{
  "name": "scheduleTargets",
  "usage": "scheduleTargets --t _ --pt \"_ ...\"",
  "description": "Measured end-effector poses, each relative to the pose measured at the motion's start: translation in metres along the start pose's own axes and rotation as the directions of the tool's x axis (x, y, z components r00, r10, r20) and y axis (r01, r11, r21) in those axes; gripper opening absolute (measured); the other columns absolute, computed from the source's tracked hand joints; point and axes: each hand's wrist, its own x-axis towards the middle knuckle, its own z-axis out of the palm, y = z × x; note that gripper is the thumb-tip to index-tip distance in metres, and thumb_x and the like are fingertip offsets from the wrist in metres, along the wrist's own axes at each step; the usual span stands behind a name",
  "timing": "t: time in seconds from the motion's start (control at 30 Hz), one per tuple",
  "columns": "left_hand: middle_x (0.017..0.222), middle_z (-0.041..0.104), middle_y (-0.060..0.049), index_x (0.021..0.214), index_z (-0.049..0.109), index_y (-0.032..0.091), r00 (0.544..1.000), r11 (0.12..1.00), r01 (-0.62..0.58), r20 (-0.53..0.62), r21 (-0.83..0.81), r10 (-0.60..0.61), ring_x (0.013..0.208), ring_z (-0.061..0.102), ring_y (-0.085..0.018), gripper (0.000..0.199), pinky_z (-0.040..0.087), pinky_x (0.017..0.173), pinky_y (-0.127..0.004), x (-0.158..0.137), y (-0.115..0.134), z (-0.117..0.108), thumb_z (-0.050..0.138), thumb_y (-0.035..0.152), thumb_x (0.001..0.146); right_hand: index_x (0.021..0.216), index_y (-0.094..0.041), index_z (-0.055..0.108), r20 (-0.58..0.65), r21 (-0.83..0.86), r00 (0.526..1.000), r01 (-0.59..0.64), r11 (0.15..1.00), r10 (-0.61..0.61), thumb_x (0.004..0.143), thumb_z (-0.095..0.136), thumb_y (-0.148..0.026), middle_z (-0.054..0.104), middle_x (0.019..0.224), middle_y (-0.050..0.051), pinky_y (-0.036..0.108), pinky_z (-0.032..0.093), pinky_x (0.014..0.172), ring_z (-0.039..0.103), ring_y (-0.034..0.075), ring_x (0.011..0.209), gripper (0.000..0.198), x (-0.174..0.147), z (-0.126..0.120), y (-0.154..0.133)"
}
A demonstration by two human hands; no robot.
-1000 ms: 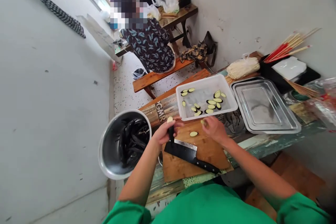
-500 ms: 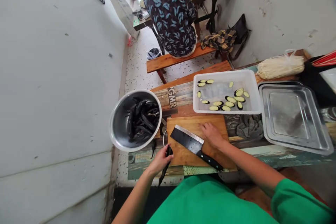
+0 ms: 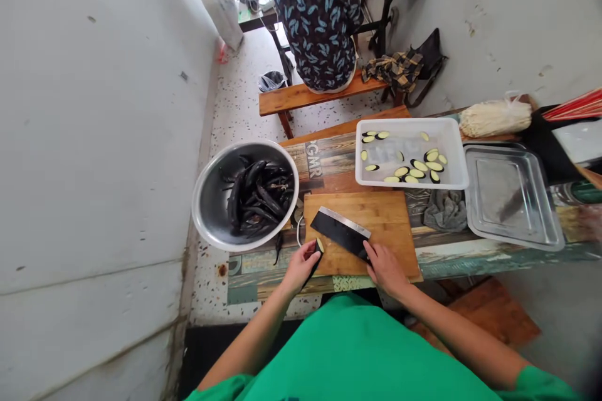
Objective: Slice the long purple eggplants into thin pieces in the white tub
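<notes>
My left hand (image 3: pixel 301 264) is closed around a dark, slender eggplant (image 3: pixel 314 266), its pale cut face turned up at the left edge of the wooden cutting board (image 3: pixel 395 216). A cleaver (image 3: pixel 341 232) lies slantwise across the board. My right hand (image 3: pixel 386 269) is closed on its handle, most of which is hidden under the fingers. Behind the board is a white plastic tub (image 3: pixel 411 183) with oval eggplant slices (image 3: pixel 417 165) scattered over its bottom. At the left, a metal bowl (image 3: pixel 200 219) holds several whole eggplants (image 3: pixel 256 200).
A grey cloth (image 3: pixel 444 212) lies right of the board, beside a clear lid or tray (image 3: pixel 515 194). Bundled pale sticks (image 3: pixel 496 118) and red sticks (image 3: pixel 576 104) are at the back right. Beyond the table, a person (image 3: pixel 317 19) sits on a wooden bench (image 3: pixel 301 100).
My right hand has moved from the bare board down onto the cleaver's handle. My left hand has brought the eggplant to the board's edge, cut face showing. The view has shifted.
</notes>
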Motion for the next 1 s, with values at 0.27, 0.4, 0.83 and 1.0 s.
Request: scheduleTargets --t 0.27,0.4,0.83,1.0 --pt "0.102 0.07 -0.01 0.111 0.067 0.013 0.994 0.979 -0.064 0.094 0.192 0.047 0.087 0.066 -0.022 0.049 0.055 0.078 -0.034 -0.002 -0.004 -0.012 0.065 0.049 0.078 0.149 -0.019 0.033 0.022 -0.006 0.947 -0.322 0.947 0.322 0.08 0.055 -0.022 0.067 0.104 0.013 0.031 0.045 0.072 0.064 0.023 0.086 0.072 0.002 -0.015 -0.02" --pt "0.096 0.069 -0.009 0.113 0.066 0.012 0.974 0.934 -0.182 0.184 0.308 0.13 0.084 0.064 -0.019 0.045 0.053 0.072 -0.029 0.002 -0.004 0.007 0.064 0.045 0.081 0.131 -0.022 0.057 -0.023 0.347 0.895 -0.41 0.843 0.445 0.088 0.045 -0.045 0.073 0.1 0.008 0.03 0.048 0.07 0.067 0.022 0.085 0.05 -0.025 -0.026 0.006" --pt "0.103 0.069 -0.009 0.107 0.066 0.019 0.613 0.26 -0.751 0.495 0.607 0.616 0.096 0.063 -0.021 0.023 0.047 0.087 -0.037 0.053 -0.025 0.113 0.061 0.032 0.09 0.119 -0.018 0.059 -0.114 -0.105 0.979 -0.183 0.977 0.171 0.096 0.036 -0.031 0.073 0.087 0.008 0.026 0.032 0.051 0.064 0.017 0.063 0.035 -0.054 -0.035 0.07" --pt "0.092 0.066 -0.007 0.103 0.067 0.019 0.397 0.053 -0.776 0.422 0.628 0.815 0.093 0.061 -0.018 0.016 0.047 0.079 -0.034 0.064 -0.052 0.113 0.056 0.023 0.092 0.117 -0.017 0.061 -0.177 -0.262 0.984 -0.038 0.964 -0.01 0.092 0.042 -0.023 0.064 0.069 0.002 0.027 0.028 0.05 0.055 0.013 0.051 0.032 -0.06 -0.037 0.077"
